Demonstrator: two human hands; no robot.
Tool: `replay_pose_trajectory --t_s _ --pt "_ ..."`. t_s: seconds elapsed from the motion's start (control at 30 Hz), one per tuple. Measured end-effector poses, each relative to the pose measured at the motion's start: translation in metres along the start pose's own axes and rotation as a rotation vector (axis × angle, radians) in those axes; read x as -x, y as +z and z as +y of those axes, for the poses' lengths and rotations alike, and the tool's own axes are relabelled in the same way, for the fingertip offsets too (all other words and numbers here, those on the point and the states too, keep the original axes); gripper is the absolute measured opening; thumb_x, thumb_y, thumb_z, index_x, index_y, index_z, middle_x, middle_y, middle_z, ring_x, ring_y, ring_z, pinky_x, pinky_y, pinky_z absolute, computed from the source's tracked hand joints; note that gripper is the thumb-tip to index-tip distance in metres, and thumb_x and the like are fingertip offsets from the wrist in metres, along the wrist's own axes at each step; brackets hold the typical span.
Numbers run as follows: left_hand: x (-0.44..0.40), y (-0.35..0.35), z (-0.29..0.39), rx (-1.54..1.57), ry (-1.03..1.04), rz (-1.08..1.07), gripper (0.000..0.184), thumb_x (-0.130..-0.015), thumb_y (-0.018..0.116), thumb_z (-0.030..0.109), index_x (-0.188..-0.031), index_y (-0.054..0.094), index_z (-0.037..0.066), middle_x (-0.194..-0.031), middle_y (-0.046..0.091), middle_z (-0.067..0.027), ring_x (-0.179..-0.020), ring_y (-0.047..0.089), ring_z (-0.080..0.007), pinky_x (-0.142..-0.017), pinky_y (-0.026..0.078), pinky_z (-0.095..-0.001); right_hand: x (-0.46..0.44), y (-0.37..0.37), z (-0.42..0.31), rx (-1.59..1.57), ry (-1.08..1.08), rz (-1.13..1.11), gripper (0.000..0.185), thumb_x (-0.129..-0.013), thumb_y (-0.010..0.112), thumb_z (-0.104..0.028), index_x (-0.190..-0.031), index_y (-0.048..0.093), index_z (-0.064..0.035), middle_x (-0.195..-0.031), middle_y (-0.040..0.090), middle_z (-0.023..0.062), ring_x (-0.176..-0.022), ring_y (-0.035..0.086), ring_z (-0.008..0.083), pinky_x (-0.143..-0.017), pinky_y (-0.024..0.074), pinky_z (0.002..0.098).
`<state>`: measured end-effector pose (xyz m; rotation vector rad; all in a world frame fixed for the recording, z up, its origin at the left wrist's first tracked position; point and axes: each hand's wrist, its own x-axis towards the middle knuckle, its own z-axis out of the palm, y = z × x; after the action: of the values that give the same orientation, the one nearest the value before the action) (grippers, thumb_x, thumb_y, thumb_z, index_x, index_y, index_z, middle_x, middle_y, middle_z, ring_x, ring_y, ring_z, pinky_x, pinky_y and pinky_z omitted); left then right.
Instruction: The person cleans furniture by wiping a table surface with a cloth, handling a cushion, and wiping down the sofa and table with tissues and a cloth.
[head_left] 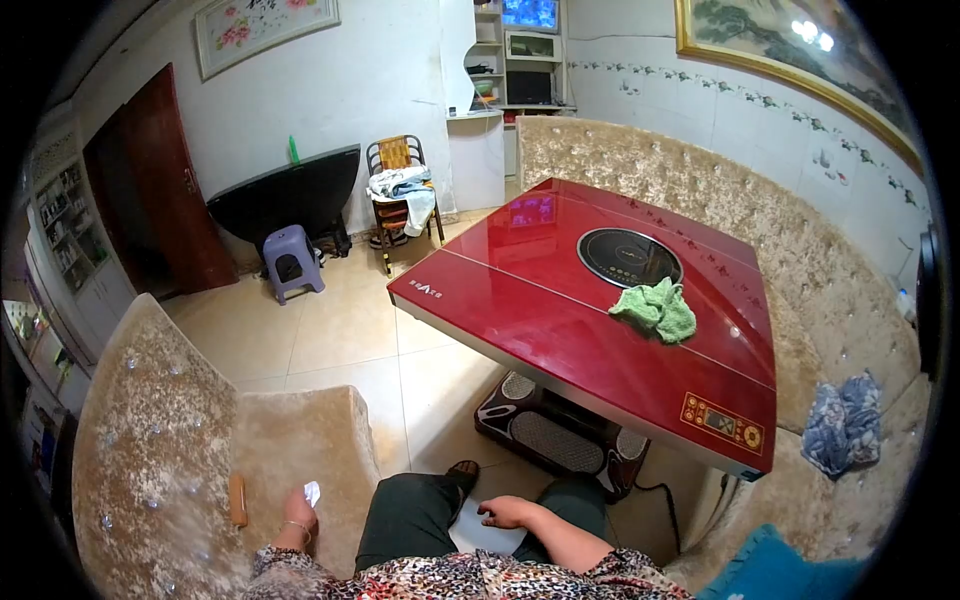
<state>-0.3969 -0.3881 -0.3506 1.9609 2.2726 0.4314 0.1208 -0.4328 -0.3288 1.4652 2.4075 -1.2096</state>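
Observation:
My left hand [298, 508] is low on the sofa seat beside my left thigh, its fingers closed on a small crumpled white tissue [312, 493]. Just left of that hand, an orange-brown oblong object [238, 500] lies against the sofa back; its kind is unclear. My right hand [508, 512] hangs over my lap with fingers loosely bent and slightly apart, nothing visible in them. Beneath it, a pale flat surface [485, 532] shows between my legs. A crumpled green cloth [657, 310] sits on the red table [500, 290], partly over the round black cooktop [630, 257].
A dark-framed heater [555, 435] stands under the table, its cable on the floor. The sofa [150, 430] curves around me. A blue-grey cloth [842, 425] and a teal cushion [780, 565] are at right. A purple stool [290, 262] and a chair [402, 200] stand farther off.

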Motion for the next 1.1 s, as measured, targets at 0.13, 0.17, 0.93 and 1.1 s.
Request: replay_pose_trajectory --t_s 0.13,0.17,0.93,1.1 --pt "0.032 0.009 0.027 0.033 -0.059 -0.002 0.015 -0.085 0.061 0.007 -0.099 0.062 0.0 -0.1 0.063 -0.027 -0.098 0.059 -0.0474 -0.086 0.047 -0.0551 -0.001 0.002 0.001 0.023 -0.011 0.054 0.044 -0.095 0.064 -0.034 -0.131 0.062 -0.0089 -0.121 0.07 0.017 -0.112 0.065 0.037 -0.095 0.0502 0.0463" --pt "0.047 0.011 0.035 0.076 -0.042 0.006 0.014 -0.085 0.061 0.008 -0.097 0.062 0.0 -0.099 0.062 -0.0271 -0.098 0.058 -0.0473 -0.086 0.046 -0.0553 -0.002 0.002 0.001 0.018 0.006 0.038 0.044 -0.095 0.064 -0.034 -0.131 0.062 -0.0091 -0.121 0.07 0.0167 -0.112 0.065 0.0368 -0.095 0.0503 0.0461" --pt "-0.013 -0.06 0.195 0.678 0.336 0.064 0.019 -0.095 0.056 0.008 -0.113 0.059 0.002 -0.104 0.067 -0.0188 -0.093 0.066 -0.0328 -0.082 0.052 -0.0434 0.007 -0.012 -0.03 -0.388 -0.214 0.369 0.056 -0.097 0.066 -0.027 -0.147 0.047 -0.0101 -0.13 0.064 0.0168 -0.115 0.064 0.0326 -0.097 0.0505 0.0437" --pt "0.022 -0.113 0.34 0.812 0.842 -0.204 0.026 -0.093 0.056 0.0 -0.118 0.058 0.001 -0.105 0.063 -0.0165 -0.097 0.063 -0.0313 -0.087 0.051 -0.0395 0.052 -0.081 -0.11 -0.752 -0.39 0.849 0.049 -0.096 0.065 -0.017 -0.14 0.05 -0.0039 -0.127 0.062 0.0149 -0.118 0.06 0.0236 -0.1 0.0495 0.0372"
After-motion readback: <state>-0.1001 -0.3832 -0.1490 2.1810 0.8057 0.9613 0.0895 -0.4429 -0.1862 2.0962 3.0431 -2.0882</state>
